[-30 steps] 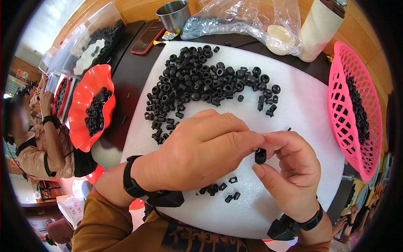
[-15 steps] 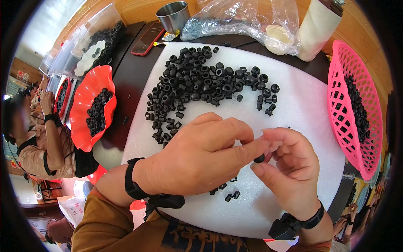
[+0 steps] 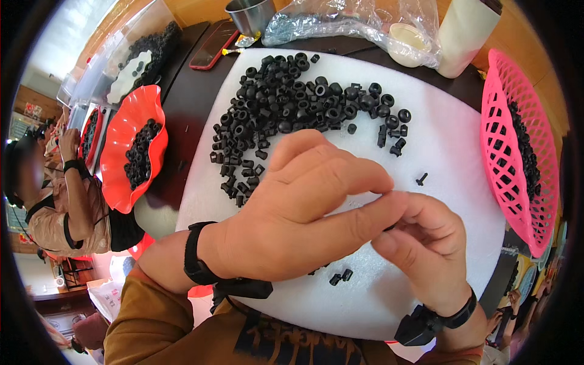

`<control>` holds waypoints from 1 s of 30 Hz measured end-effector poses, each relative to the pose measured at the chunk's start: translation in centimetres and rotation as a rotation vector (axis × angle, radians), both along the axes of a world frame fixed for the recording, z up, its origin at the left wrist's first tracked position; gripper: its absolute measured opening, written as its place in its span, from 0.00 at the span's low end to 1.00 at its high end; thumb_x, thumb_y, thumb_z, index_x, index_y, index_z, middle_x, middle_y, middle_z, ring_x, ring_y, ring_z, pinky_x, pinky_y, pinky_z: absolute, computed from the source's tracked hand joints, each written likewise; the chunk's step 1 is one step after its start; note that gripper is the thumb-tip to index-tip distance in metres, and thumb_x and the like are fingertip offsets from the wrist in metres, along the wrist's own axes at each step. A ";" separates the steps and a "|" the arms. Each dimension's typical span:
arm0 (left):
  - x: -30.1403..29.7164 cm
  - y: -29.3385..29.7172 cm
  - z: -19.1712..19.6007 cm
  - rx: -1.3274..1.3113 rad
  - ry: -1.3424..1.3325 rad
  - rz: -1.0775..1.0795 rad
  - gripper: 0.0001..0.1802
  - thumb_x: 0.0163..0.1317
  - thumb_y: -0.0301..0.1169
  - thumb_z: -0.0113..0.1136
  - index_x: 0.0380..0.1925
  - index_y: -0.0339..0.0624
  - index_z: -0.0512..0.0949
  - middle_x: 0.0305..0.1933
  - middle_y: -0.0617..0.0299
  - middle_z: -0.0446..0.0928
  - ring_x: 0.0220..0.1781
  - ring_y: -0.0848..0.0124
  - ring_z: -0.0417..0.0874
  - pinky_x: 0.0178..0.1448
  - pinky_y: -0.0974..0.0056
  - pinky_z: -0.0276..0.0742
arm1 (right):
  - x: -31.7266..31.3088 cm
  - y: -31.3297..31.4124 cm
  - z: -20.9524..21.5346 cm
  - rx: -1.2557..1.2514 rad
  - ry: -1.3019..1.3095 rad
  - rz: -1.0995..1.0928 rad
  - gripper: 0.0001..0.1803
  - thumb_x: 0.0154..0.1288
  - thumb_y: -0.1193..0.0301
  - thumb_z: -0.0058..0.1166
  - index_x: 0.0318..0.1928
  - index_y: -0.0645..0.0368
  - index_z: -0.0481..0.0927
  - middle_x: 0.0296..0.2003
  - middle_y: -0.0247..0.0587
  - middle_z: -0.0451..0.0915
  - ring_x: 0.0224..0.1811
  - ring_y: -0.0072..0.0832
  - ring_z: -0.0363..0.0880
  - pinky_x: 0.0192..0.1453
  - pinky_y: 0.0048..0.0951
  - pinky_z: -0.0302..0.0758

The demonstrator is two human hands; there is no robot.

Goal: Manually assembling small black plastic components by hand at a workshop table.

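Black part (image 3: pixel 389 229), mostly hidden, is pinched btwn L hand (image 3: pixel 298 213) & R hand (image 3: pixel 429 249) fingertips, above white foam sheet (image 3: pixel 453 137); prob. light, firm, slippery; best held by its sides.

The bright upper left is washed out, the plastic bag (image 3: pixel 340 29) glints, a soft shadow lies beside the right hand (image 3: pixel 431 252), and edges bend toward the dark rim.

a brown top (image 3: pixel 159 319) with dark print (image 3: pixel 292 345) is worn with black wrist straps (image 3: pixel 194 254) bearing angular black housings (image 3: pixel 416 326)
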State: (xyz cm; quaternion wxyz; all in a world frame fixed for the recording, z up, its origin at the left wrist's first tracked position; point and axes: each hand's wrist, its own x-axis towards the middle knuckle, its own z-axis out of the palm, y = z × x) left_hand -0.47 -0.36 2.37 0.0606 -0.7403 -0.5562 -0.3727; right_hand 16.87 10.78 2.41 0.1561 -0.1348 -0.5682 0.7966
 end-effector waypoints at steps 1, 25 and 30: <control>0.1 0.2 -0.4 0.034 0.034 -0.020 0.30 0.38 0.21 0.68 0.48 0.41 0.80 0.45 0.60 0.75 0.41 0.67 0.76 0.41 0.63 0.65 | -0.1 0.1 0.2 -0.020 -0.044 -0.015 0.15 0.58 0.82 0.61 0.47 0.66 0.78 0.42 0.37 0.80 0.44 0.22 0.76 0.50 0.24 0.72; 2.1 2.2 -1.3 -0.305 0.123 0.010 0.09 0.50 0.25 0.64 0.33 0.46 0.77 0.32 0.64 0.72 0.38 0.65 0.74 0.50 0.58 0.64 | 0.5 2.7 -0.5 0.051 0.279 -0.146 0.12 0.70 0.71 0.49 0.47 0.67 0.77 0.37 0.35 0.80 0.39 0.16 0.75 0.48 0.20 0.73; 2.8 3.0 -1.1 -0.338 0.202 0.060 0.08 0.50 0.27 0.62 0.29 0.47 0.74 0.31 0.64 0.70 0.39 0.64 0.74 0.54 0.56 0.63 | 0.9 1.9 0.4 -0.011 0.326 -0.100 0.11 0.70 0.71 0.49 0.46 0.66 0.76 0.36 0.34 0.79 0.39 0.15 0.74 0.46 0.19 0.72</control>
